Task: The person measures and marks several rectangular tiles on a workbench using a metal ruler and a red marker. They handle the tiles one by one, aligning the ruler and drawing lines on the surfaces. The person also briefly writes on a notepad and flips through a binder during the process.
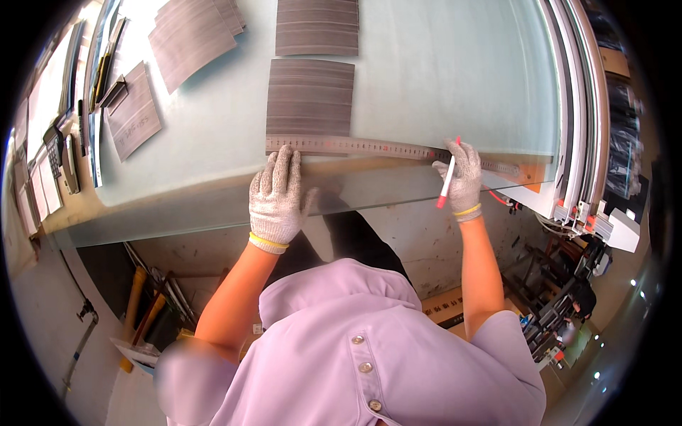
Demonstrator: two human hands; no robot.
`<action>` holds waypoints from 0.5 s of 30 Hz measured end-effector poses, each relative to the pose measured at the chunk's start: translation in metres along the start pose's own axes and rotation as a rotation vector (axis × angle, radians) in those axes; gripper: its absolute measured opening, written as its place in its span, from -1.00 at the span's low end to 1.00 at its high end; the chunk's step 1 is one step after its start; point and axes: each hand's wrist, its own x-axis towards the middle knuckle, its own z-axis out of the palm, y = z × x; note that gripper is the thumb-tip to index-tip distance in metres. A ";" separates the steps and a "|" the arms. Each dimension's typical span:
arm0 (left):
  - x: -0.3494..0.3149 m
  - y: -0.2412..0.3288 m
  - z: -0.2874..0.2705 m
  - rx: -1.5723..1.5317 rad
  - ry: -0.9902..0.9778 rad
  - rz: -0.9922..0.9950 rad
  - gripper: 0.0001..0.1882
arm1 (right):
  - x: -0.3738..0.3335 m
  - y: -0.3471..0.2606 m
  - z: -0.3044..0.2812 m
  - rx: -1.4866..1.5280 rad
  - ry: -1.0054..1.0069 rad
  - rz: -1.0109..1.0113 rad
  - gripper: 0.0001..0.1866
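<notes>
A long steel ruler [383,148] lies along the near edge of the pale glass sheet [440,71]. The left hand [277,195], gloved, rests flat with fingers spread on the ruler's left end. The right hand [463,177], also gloved, pinches a red-and-white marker [447,183] at the ruler's right part. A grey striped panel [310,97] touches the ruler's far edge. More grey panels [192,32] lie well apart, leaving open glass to the right.

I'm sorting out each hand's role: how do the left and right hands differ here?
The left hand lies flat, fingers spread, pressing the metal ruler; the right hand is curled around a red-and-white pen. The left sits near the ruler's left end, the right further along. Both wear grey knit gloves.
</notes>
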 end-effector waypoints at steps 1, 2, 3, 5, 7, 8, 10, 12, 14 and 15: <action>0.000 0.000 -0.001 0.002 -0.002 -0.001 -0.21 | -0.002 -0.004 0.006 0.016 0.071 -0.023 -0.66; 0.000 -0.001 -0.001 0.005 -0.004 -0.005 -0.21 | 0.002 -0.022 0.010 0.134 0.090 -0.003 -0.65; 0.000 0.000 -0.002 0.006 -0.009 -0.004 -0.22 | 0.007 -0.047 0.016 0.251 0.110 0.024 -0.60; 0.000 -0.001 -0.001 0.014 -0.014 0.000 -0.23 | 0.015 -0.093 0.040 0.397 0.116 0.007 -0.61; 0.001 0.000 -0.001 0.015 -0.015 0.008 -0.24 | 0.019 -0.136 0.066 0.609 0.104 0.050 -0.82; 0.001 -0.001 0.000 0.013 -0.015 0.010 -0.25 | 0.021 -0.154 0.080 0.687 0.121 0.063 -0.82; 0.001 -0.002 0.001 0.011 -0.013 0.008 -0.26 | 0.028 -0.178 0.096 0.847 0.097 0.149 -0.82; 0.001 -0.003 0.002 0.005 -0.005 0.005 -0.27 | 0.036 -0.177 0.107 0.738 0.145 -0.011 -0.83; 0.001 -0.003 0.001 0.000 -0.004 0.009 -0.28 | 0.037 -0.174 0.113 0.678 0.150 -0.088 -0.83; 0.001 -0.002 0.001 -0.005 -0.003 0.010 -0.29 | 0.037 -0.173 0.114 0.674 0.131 -0.086 -0.83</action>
